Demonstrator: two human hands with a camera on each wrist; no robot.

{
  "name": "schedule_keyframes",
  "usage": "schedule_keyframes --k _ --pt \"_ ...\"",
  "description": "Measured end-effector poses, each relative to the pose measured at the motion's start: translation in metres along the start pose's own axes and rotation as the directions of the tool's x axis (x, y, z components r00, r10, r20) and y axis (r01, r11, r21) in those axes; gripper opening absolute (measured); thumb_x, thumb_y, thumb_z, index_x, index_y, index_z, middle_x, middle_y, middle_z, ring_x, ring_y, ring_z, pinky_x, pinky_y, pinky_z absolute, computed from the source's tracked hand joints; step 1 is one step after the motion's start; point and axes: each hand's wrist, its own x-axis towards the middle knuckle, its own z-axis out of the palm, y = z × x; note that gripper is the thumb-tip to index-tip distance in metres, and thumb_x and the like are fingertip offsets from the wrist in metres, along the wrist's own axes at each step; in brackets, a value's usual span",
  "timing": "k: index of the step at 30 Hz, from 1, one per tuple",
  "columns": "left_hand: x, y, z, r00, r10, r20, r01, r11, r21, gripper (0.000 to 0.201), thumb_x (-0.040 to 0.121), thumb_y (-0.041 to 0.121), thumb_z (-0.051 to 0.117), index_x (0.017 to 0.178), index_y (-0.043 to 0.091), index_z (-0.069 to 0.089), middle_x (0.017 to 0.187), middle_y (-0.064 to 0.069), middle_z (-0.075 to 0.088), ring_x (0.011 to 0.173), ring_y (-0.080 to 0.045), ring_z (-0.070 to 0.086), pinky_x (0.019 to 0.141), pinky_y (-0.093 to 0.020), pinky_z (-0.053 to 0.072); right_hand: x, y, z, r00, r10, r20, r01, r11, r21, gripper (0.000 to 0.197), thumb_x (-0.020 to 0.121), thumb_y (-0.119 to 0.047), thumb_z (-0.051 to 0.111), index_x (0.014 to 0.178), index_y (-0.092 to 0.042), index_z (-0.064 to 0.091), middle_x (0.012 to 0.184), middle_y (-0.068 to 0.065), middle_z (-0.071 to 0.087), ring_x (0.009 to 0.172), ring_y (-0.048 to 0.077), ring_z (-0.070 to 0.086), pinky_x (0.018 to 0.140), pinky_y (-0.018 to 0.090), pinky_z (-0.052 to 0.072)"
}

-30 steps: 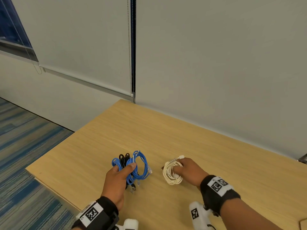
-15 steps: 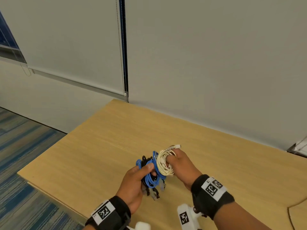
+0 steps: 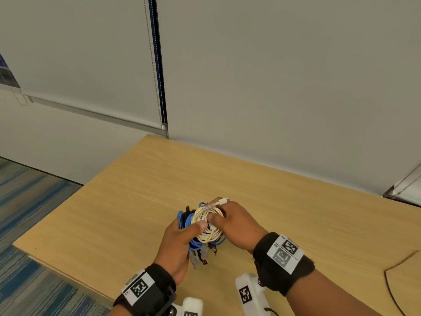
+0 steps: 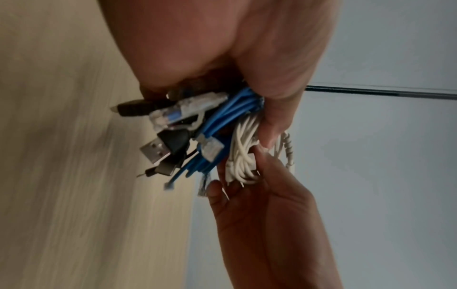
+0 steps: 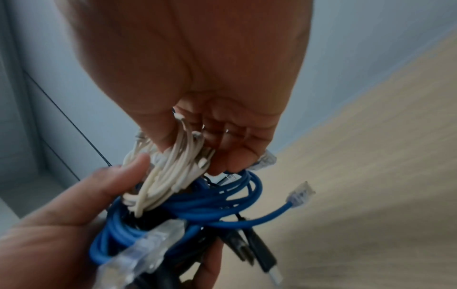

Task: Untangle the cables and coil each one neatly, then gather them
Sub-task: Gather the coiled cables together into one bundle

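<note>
Holding everything above the tabletop [image 3: 127, 213] near its front edge, we grip the blue cable [image 3: 187, 222] and black cable [image 3: 188, 210] coils in our left hand [image 3: 176, 245], fingers curled round them, thumb pressing onto the white cable [image 3: 206, 224] coil. Our right hand [image 3: 237, 224] pinches that white coil against the blue one, its plug sticking out toward the tabletop's far edge.
</note>
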Motion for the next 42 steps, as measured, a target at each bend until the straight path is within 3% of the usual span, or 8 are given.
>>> schedule_keyframes --k 6,10,14,18,27,33,37,42 --pt "0.0 0.007 -0.002 0.993 -0.001 0.116 0.011 0.997 -0.082 0.049 0.079 0.026 0.082 0.123 0.008 0.07 0.121 -0.024 0.071 0.085 -0.028 0.076 0.072 -0.038 0.06 -0.008 0.008 -0.009 1.0 -0.01 -0.009 0.01 0.998 0.061 0.028 0.095 -0.042 0.066 0.114 -0.023 0.071 0.127 -0.003 0.055 0.123 0.017 0.051 0.107 0.036 0.042" --pt "0.0 0.002 -0.001 0.987 -0.013 0.161 0.024 0.997 -0.071 0.052 0.077 0.028 0.083 0.125 0.013 0.069 0.126 -0.02 0.07 0.109 -0.035 0.071 0.084 -0.043 0.059 -0.016 0.014 -0.001 0.998 0.049 -0.045 -0.033 0.952 0.306 0.021 0.098 -0.031 0.065 0.114 -0.017 0.07 0.116 0.009 0.07 0.108 0.026 0.069 0.098 0.053 0.052" --pt "0.002 -0.008 0.002 0.986 -0.062 0.157 0.065 0.998 -0.012 0.052 0.078 0.031 0.084 0.125 0.016 0.069 0.125 -0.017 0.071 0.108 -0.034 0.072 0.068 -0.039 0.062 -0.016 0.025 0.003 0.988 0.071 -0.14 -0.028 0.956 0.291 0.009 0.093 -0.025 0.069 0.099 -0.019 0.068 0.111 0.013 0.067 0.106 0.027 0.065 0.099 0.055 0.048" --pt "0.005 -0.011 0.01 0.991 -0.058 0.122 0.051 0.997 0.063 0.04 0.077 0.026 0.085 0.115 0.018 0.074 0.12 -0.014 0.074 0.109 -0.032 0.072 0.083 -0.044 0.056 -0.022 0.031 0.002 0.979 0.125 -0.16 -0.066 0.942 0.329 0.019 0.088 -0.024 0.072 0.101 -0.014 0.061 0.102 0.008 0.063 0.094 0.022 0.061 0.097 0.052 0.048" --pt "0.019 -0.022 0.069 0.978 -0.078 0.195 0.039 0.98 0.197 0.016 0.09 0.011 0.071 0.105 0.012 0.075 0.1 -0.017 0.078 0.064 -0.029 0.072 0.039 -0.027 0.049 -0.074 0.073 -0.056 0.965 0.25 -0.085 -0.11 0.674 0.731 0.037 0.086 -0.027 0.072 0.116 -0.009 0.058 0.101 -0.003 0.067 0.084 0.014 0.066 0.075 0.034 0.05" --pt "0.031 -0.062 0.113 0.961 -0.162 0.226 0.099 0.959 0.267 0.011 0.089 0.02 0.072 0.099 0.021 0.076 0.086 -0.034 0.07 0.047 -0.031 0.051 0.047 -0.033 0.039 -0.154 0.166 -0.141 0.604 0.58 -0.546 -0.468 0.813 0.346 0.011 0.092 -0.019 0.06 0.084 -0.02 0.067 0.09 -0.002 0.072 0.085 0.02 0.066 0.083 0.042 0.055" --pt "0.026 -0.08 0.14 0.952 -0.207 0.228 0.131 0.942 0.309 0.027 0.087 0.02 0.074 0.112 0.011 0.068 0.097 -0.018 0.077 0.047 -0.022 0.057 0.044 -0.033 0.039 -0.198 0.224 -0.179 0.397 0.658 -0.64 -0.733 0.647 0.211 0.013 0.097 -0.028 0.057 0.097 -0.016 0.061 0.107 0.007 0.067 0.096 0.027 0.064 0.085 0.038 0.054" --pt "0.021 -0.082 0.158 0.955 -0.209 0.211 0.128 0.93 0.344 0.026 0.085 0.022 0.076 0.109 0.016 0.069 0.1 -0.007 0.08 0.057 -0.022 0.063 0.045 -0.033 0.04 -0.215 0.263 -0.192 0.229 0.778 -0.584 -0.865 0.438 0.244 0.06 0.093 -0.05 0.06 0.133 -0.006 0.047 0.136 0.016 0.049 0.121 0.038 0.055 0.099 0.046 0.049"
